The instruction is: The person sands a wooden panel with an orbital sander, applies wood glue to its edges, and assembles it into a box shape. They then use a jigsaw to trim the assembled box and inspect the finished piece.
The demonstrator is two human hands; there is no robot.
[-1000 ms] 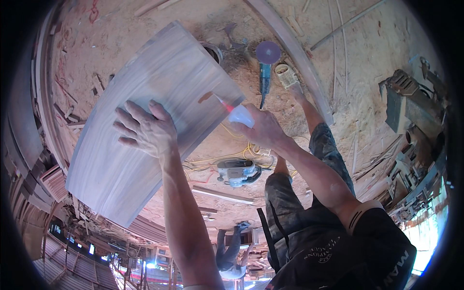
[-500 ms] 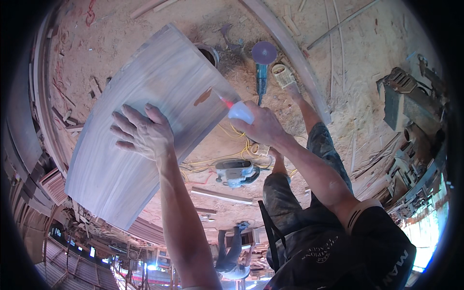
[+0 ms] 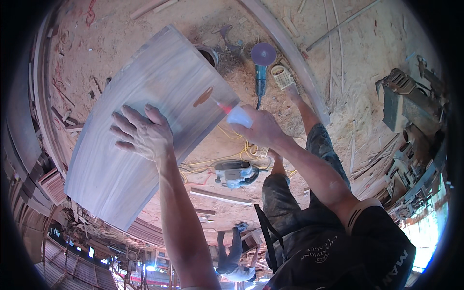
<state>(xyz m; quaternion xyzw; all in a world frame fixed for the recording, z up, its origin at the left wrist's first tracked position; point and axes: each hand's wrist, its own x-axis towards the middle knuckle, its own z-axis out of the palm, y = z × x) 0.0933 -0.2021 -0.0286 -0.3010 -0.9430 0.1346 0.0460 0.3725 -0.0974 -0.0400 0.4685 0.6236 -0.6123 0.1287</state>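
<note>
A wide, pale-grained wooden board slants across the left half of the view. My left hand lies flat on it, fingers spread, with nothing in its grasp. In my right hand is a white squeeze bottle with a red nozzle, held over the board's right edge. The nozzle tip points left, close to a glossy reddish-brown patch on the wood. Whether the tip touches the board I cannot tell.
An angle grinder with a purple disc lies on the dusty floor beyond my right hand. A power tool and a yellow cord are below the board. A long curved timber crosses the far right. Another person is behind.
My right hand and the squeeze bottle have shifted slightly down and left, so the nozzle sits a little lower. The brown patch looks slightly altered in outline. My left hand has stayed put.
</note>
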